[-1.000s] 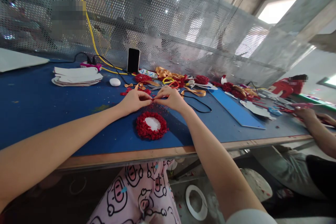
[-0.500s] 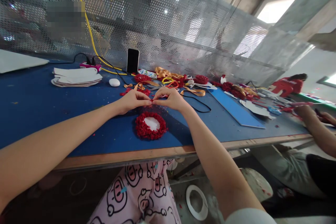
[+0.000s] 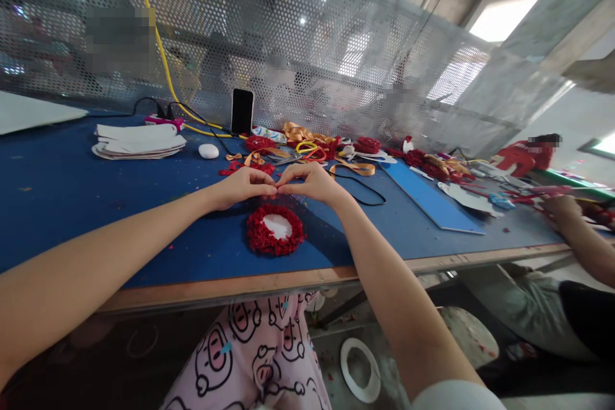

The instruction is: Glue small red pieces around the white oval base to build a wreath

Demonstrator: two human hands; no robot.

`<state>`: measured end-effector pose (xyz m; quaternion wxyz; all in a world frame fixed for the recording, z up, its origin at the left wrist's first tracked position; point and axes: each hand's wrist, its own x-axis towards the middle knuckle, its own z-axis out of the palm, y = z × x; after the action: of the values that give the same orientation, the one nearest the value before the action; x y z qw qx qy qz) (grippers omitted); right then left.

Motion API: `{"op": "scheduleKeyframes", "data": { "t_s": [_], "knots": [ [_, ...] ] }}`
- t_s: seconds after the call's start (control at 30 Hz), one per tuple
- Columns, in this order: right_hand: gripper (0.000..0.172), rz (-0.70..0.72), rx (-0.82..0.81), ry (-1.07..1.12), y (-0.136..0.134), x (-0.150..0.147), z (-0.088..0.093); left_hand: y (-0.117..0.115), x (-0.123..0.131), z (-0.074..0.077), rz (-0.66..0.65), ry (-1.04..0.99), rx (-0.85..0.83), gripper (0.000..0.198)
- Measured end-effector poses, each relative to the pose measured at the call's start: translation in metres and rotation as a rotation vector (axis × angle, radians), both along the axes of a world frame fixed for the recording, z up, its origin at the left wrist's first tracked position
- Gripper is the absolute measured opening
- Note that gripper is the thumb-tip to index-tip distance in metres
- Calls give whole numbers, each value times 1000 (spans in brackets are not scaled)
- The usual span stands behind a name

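Note:
My left hand [image 3: 246,186] and my right hand [image 3: 310,180] meet fingertip to fingertip above the blue tabletop. Both are closed in a pinch; the earlier view shows a small red bit between them, but now the fingers almost wholly cover it. Just nearer to me lies a red ruffled ring [image 3: 257,237] with a white centre, flat on the table and touched by neither hand. Behind my left hand are scraps of red material [image 3: 230,168]. Scissors [image 3: 288,160] rest among ribbons beyond the fingers.
Gold ribbon [image 3: 353,168], a black cord [image 3: 372,200] and a blue board [image 3: 427,198] lie to the right. A phone [image 3: 242,111] stands by the mesh partition. White sheets [image 3: 139,141] are stacked left. A co-worker's hand [image 3: 564,208] is at far right.
My pinched fingers have drawn slightly closer, hiding more of the red bit. The ring stays where it was. At the far right, the co-worker's hands have shifted.

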<state>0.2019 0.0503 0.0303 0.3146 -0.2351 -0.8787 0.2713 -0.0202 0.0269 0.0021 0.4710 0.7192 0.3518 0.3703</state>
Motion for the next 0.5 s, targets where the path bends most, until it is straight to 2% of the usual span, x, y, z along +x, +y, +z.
{"op": "scheduleKeyframes", "data": {
  "t_s": [0.13,0.33,0.5],
  "knots": [
    [17,-17,26,70,3,-1,-2,0,1,1,35,-43,-3,26],
    [20,0,48,47,-1,-3,-3,-1,4,1,66,-67,-51,16],
    [16,-43,125,73,-4,-6,-3,0,6,-1,70,-79,-56,17]
  ]
}}
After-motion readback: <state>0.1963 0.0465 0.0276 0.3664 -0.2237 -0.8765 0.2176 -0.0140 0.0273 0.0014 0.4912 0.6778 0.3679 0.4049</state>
